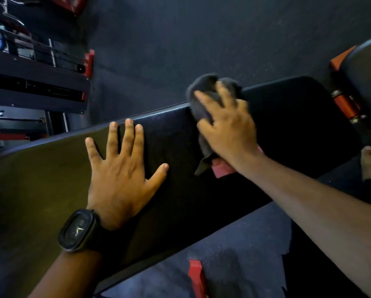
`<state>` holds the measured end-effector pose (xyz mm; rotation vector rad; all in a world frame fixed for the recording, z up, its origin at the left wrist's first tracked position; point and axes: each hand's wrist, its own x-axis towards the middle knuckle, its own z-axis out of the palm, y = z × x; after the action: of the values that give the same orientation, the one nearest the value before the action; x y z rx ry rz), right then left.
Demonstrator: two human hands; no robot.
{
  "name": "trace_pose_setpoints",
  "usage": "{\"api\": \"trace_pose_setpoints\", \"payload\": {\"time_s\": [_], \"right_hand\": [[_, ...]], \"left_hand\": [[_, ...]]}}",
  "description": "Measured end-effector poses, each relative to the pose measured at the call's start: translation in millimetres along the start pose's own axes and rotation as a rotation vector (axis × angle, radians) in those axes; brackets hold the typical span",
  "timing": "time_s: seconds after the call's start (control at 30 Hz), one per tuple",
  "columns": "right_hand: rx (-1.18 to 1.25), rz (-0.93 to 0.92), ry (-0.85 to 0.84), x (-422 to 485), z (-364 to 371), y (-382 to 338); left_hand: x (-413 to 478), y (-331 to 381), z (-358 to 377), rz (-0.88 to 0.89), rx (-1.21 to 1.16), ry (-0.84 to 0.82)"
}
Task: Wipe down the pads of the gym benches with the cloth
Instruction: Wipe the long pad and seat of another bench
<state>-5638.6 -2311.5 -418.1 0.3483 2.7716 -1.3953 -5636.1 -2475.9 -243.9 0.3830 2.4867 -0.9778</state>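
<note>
A long black bench pad [51,179] runs slantwise across the view from lower left to upper right. My left hand [120,177] lies flat on the pad with fingers spread and holds nothing; a black watch sits on its wrist. My right hand [227,125] presses a bunched dark grey cloth [204,91] against the pad near its far edge. Part of the cloth sticks out beyond my fingers and a flap hangs below my palm. A small red patch [222,168] shows on the pad under my right wrist.
Dark speckled rubber floor [180,39] lies beyond the bench. Black racks with red brackets [89,62] stand at the left. A second bench pad [367,67] with an orange-red frame [345,105] is at the right edge. A red frame foot [196,278] shows below the bench.
</note>
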Motion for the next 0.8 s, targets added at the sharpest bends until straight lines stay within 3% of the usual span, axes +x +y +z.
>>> {"api": "trace_pose_setpoints", "payload": {"time_s": [0.07,0.17,0.3,0.37,0.5,0.6,0.7,0.8], "right_hand": [[-0.025,0.084,0.0,-33,-9,21],[0.051,0.027,0.008,-95,-17,4],[0.159,-0.345,-0.026,-63,-3,-37],[0.094,-0.406,-0.032,-21,3,-35],[0.016,-0.009,-0.002,-1,-2,22],[0.015,0.072,-0.002,-59,-15,33],[0.098,-0.091,0.007,-92,-14,3],[0.104,-0.36,-0.029,-45,-5,-7]], "left_hand": [[1,0,0,0.0,-0.007,0.008],[3,3,0,0.01,-0.007,0.01],[8,11,1,0.017,-0.002,0.003],[9,14,0,0.009,0.0,-0.001],[13,20,-2,0.011,0.006,-0.005],[17,22,0,0.029,0.002,0.016],[20,28,4,0.043,0.007,0.011],[24,35,5,0.048,0.007,0.019]]}}
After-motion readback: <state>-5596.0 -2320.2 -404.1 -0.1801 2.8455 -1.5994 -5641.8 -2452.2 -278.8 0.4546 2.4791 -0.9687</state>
